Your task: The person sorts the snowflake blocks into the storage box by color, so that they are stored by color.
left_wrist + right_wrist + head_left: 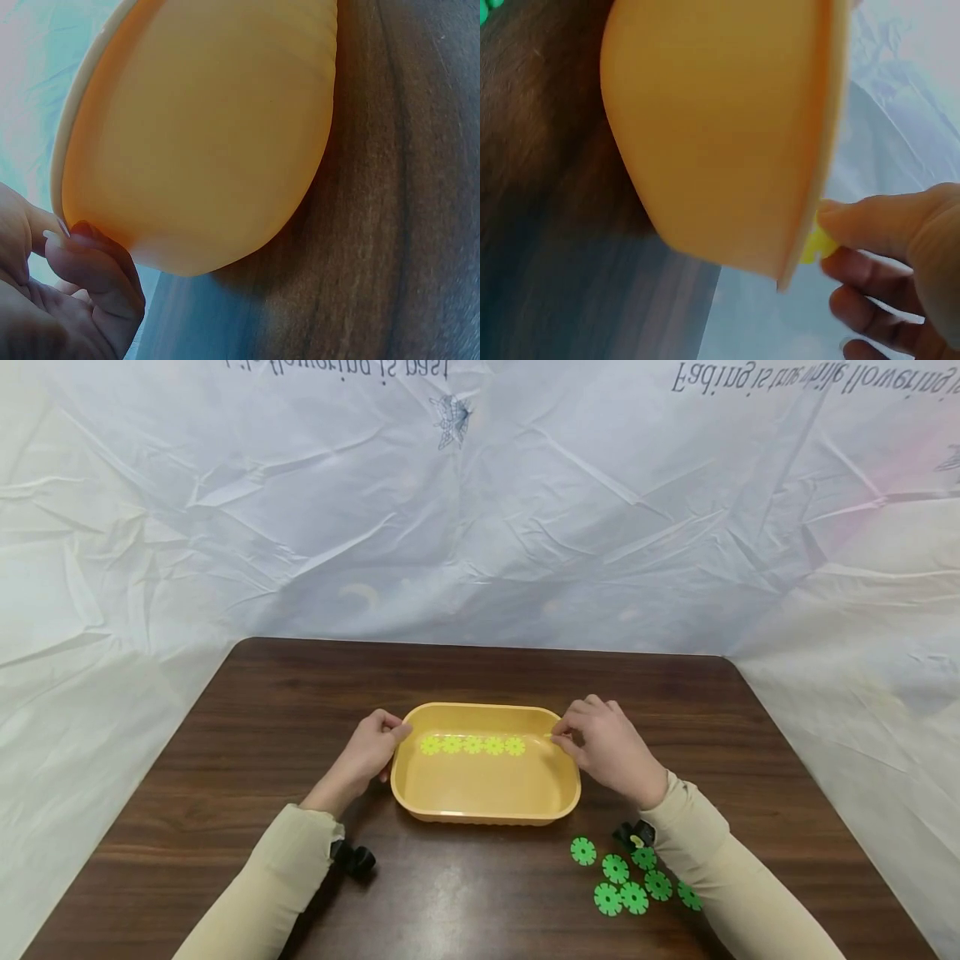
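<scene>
A yellow plastic tray (480, 789) sits on the table, and a row of several yellow notched discs (472, 744) lies along its inner far side. My left hand (372, 743) grips the tray's left rim between thumb and fingers; the left wrist view shows this pinch on the rim (64, 142) close up. At the right end, my right hand (606, 745) pinches one more yellow notched disc (819, 244) between thumb and index finger, right at the tray's edge. The other fingers of that hand are loosely bent.
Several green notched discs (633, 897) lie on the dark wooden table (300, 693) at the front right, some partly behind the right sleeve (720, 852). Black wrist-camera mounts (356, 860) hang under both forearms. A pale printed sheet (480, 527) hangs behind the table.
</scene>
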A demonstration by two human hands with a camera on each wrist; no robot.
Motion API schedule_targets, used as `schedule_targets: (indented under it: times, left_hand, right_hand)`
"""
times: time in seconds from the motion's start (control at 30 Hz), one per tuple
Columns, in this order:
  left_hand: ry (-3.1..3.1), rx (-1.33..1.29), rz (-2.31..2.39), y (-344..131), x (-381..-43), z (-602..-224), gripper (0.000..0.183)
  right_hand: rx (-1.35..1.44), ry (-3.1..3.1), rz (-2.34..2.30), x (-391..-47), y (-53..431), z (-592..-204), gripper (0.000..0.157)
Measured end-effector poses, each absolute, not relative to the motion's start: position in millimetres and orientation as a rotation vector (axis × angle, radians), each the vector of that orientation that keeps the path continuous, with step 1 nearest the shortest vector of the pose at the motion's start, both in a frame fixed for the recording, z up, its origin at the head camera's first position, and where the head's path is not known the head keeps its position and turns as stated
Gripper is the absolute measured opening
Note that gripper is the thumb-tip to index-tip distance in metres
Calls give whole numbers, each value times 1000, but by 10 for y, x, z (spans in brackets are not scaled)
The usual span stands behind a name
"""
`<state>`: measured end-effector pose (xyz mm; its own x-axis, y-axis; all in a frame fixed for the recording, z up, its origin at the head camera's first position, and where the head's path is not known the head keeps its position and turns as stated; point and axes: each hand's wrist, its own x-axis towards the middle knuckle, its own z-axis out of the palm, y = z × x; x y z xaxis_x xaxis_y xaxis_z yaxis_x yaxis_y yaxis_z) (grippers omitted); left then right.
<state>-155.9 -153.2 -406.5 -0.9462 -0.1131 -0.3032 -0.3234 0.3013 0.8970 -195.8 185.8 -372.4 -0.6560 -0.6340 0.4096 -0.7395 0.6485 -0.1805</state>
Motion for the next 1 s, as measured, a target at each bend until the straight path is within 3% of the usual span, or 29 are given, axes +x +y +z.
schedule_targets:
  times: [0.3, 0.63, 1.0]
  left_hand:
    - [2384, -397, 1720, -1527, -1564, -4063, 27]
    - [2395, -384, 1726, -1522, -1566, -4065, 27]
    - [2397, -386, 1717, -1523, -1550, -4050, 27]
  right_hand:
    - [1161, -2608, 99, -1870, 1657, -3838, 12]
    - [1219, -2651, -140, -1841, 1535, -3890, 41]
    - [1252, -2641, -102, -1895, 1489, -3898, 50]
